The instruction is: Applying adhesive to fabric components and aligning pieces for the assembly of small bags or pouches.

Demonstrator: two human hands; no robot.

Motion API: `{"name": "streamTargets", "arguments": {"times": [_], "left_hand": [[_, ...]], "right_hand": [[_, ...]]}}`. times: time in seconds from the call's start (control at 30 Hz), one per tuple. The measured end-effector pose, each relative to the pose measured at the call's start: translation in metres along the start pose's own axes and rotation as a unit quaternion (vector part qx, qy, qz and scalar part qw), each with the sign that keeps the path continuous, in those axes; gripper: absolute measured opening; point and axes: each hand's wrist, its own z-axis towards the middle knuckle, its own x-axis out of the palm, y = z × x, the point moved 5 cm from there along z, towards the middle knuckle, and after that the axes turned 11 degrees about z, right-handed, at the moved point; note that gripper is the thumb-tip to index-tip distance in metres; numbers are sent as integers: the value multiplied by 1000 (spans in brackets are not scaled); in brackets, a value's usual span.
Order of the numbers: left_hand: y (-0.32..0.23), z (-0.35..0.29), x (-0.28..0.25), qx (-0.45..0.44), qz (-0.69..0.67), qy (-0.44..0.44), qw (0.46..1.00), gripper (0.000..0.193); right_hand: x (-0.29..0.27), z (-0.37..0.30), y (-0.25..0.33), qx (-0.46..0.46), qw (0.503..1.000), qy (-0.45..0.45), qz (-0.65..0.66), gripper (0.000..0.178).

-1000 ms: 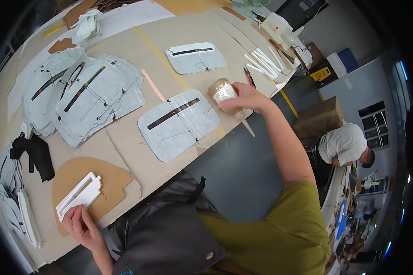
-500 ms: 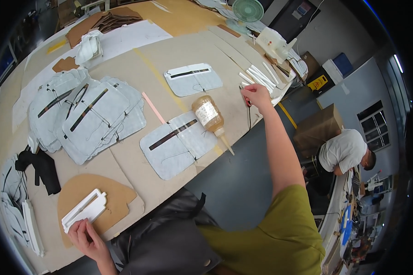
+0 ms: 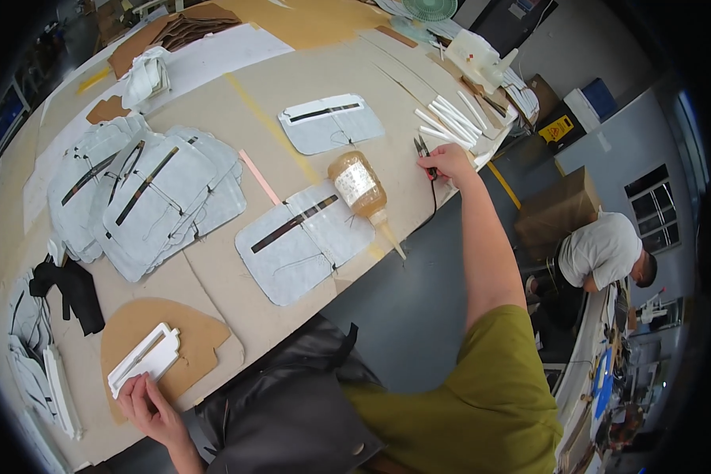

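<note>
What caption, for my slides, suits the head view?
Right hand holding pointed tool, left hand touching white slotted piece on brown board.

The right arm (image 3: pixel 486 245) is lying outstretched, well forward and to the side, its forearm bare. The right hand (image 3: pixel 450 162) is gripping, its fingers curling inward. The left hand (image 3: pixel 152 408) is sitting low, fingers bending, tips bunching together; the left forearm (image 3: pixel 185 457) is showing only briefly above the lower edge.
</note>
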Motion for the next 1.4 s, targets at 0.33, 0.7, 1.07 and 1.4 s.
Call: {"name": "streamTargets", "arguments": {"times": [0.33, 0.7, 1.07, 1.4], "left_hand": [[5, -2, 3, -26, -31, 19, 999, 13], [3, -1, 3, -27, -43, 6, 999, 13], [4, -2, 3, -41, -60, 3, 997, 13], [3, -1, 2, -34, -42, 12, 998, 14]], "right_hand": [[-19, -44, -28, -104, 918, -71, 376, 16], [-35, -55, -56, -69, 915, -105, 382, 16], [-60, -91, -71, -62, 975, -102, 185, 35], [-2, -130, -132, 68, 995, 69, 18, 35]]}}
